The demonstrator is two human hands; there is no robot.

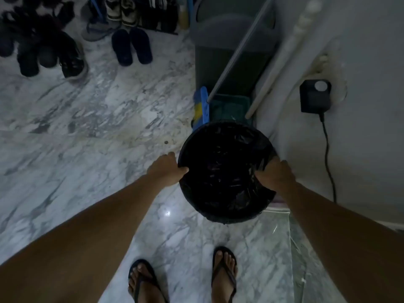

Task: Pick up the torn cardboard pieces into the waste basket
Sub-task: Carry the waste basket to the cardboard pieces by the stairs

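Note:
A round waste basket (pixel 218 212) lined with a black plastic bag is in front of me, near the white wall. My left hand (pixel 167 168) grips its left rim, thumb inside the rim. My right hand (pixel 276 173) grips the right rim, thumb inside as well. The inside of the basket is dark and I cannot make out what it holds. No torn cardboard pieces show on the floor in this view.
Marble floor (pixel 87 127) spreads left. Several shoes (pixel 50 53) and slippers (pixel 131 47) lie far left. A grey bin (pixel 229 40), blue dustpan (pixel 202 108) and pole (pixel 279 62) stand behind the basket. A black adapter (pixel 314 96) with cable hangs on the wall. My feet (pixel 183 278) stand below.

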